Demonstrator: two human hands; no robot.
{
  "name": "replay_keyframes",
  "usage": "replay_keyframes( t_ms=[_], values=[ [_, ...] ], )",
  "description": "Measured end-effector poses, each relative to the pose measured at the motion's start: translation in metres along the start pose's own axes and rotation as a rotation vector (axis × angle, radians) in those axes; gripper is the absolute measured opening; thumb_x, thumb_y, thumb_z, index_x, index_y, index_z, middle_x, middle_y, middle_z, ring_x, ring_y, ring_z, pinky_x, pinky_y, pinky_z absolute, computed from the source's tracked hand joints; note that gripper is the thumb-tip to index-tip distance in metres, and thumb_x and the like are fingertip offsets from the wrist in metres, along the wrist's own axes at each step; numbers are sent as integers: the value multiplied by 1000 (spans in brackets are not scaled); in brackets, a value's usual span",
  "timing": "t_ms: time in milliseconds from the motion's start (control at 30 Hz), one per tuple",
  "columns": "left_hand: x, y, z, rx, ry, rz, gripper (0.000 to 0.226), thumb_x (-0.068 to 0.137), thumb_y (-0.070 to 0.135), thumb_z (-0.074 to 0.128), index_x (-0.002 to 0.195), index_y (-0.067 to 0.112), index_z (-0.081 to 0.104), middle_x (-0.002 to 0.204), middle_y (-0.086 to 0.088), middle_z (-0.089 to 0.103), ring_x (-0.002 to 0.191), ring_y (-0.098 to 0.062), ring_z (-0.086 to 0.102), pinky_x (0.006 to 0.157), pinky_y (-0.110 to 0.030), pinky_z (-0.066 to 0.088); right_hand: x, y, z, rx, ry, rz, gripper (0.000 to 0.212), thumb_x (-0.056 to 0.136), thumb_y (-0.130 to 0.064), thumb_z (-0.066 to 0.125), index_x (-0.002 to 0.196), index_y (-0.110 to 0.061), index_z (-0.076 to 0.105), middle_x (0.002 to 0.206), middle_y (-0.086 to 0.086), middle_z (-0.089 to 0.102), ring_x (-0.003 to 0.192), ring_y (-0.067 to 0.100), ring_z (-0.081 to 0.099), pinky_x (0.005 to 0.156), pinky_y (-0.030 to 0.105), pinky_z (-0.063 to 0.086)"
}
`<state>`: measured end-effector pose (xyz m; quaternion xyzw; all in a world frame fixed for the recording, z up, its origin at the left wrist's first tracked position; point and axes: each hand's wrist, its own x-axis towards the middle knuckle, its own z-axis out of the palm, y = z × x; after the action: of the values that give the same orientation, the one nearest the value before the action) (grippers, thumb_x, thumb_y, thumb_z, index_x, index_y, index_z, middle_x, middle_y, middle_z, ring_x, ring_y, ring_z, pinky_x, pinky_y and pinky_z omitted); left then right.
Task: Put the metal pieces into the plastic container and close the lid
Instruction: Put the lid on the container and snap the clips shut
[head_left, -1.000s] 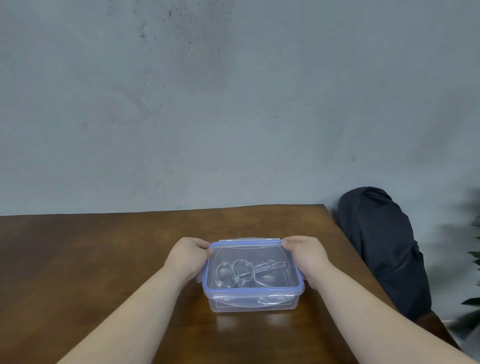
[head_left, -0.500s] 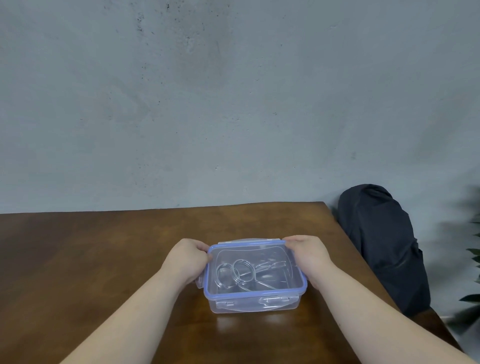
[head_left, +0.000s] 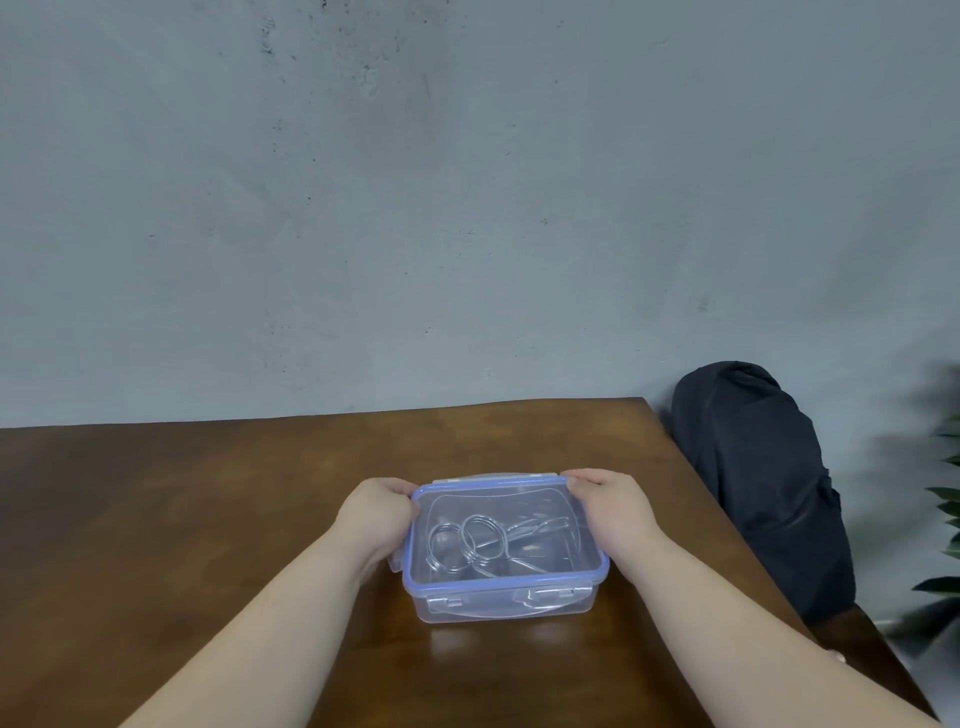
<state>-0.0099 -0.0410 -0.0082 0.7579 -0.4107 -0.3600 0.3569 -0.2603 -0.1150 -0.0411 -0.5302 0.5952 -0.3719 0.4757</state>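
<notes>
Container: plastic container sits on the wooden table, lid on top.
Contents: metal pieces lie inside, visible through the clear lid.
Left hand: fingers curled on the left lid edge.
Right hand: fingers curled on the right lid edge.
Handling: likely light, rigid, smooth shell; contents may slide.
Grip points: side edges and latch flaps.
</notes>
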Motion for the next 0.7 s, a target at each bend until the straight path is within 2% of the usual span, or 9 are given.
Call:
replay_keyframes(
  t_ms=[100,167,267,333,467,567,600,633,700],
  values=[
    [1,-2,10,-188,-98,-27,39,94,-4,51,130,9,62,90,-13,78,71,-31,76,55,-29,56,-1,4,0,109,-77,45,30,106,-18,51,129,-19,71,118,1,75,104,19,70,94,39,57],
    [2,-7,17,-313,-112,-13,52,96,-2,56,145,12,47,106,-2,71,85,-23,75,62,-28,59,0,8,0,214,-114,75,32,107,-17,48,131,-23,69,123,3,74,109,23,71,101,46,55],
    [-2,-12,23,-464,-79,30,54,96,-5,56,145,15,47,123,-3,66,96,-22,72,72,-32,58,3,16,5,456,-140,132,35,107,-11,44,125,-23,72,119,6,78,108,29,74,101,50,55],
    [-4,-16,25,-615,-86,20,52,95,-10,52,139,18,52,123,-4,68,95,-26,74,73,-37,59,3,21,8,604,-157,144,35,106,-9,46,125,-20,73,121,4,78,112,31,73,104,53,53],
    [-5,-20,27,-718,-121,31,50,94,-12,51,131,21,60,124,-2,66,94,-28,75,72,-41,60,4,26,10,666,-183,142,34,104,-9,47,124,-14,73,122,12,76,116,40,69,107,59,49],
    [-4,-17,28,-640,-155,43,49,93,-11,50,128,22,60,123,-8,67,92,-28,74,73,-39,59,3,25,8,660,-241,130,37,103,-7,43,124,-13,72,124,24,72,106,43,70,101,58,50],
    [-3,-18,29,-543,-155,75,47,92,-5,49,127,25,59,130,-11,63,99,-28,71,78,-38,57,2,24,8,645,-267,118,37,102,-7,43,125,-14,71,127,26,69,103,41,70,98,55,51],
    [-1,-17,29,-363,-133,149,43,90,8,51,127,28,57,144,-11,53,115,-26,61,91,-38,51,1,23,8,613,-289,101,36,102,-9,44,126,-15,70,128,27,68,102,37,70,96,53,52],
    [1,-16,23,166,-125,368,57,85,42,55,141,33,45,165,3,14,149,-18,16,118,-41,23,1,21,5,441,-314,24,32,105,-23,46,130,-23,65,135,20,66,114,29,67,102,48,49]
  ],
)
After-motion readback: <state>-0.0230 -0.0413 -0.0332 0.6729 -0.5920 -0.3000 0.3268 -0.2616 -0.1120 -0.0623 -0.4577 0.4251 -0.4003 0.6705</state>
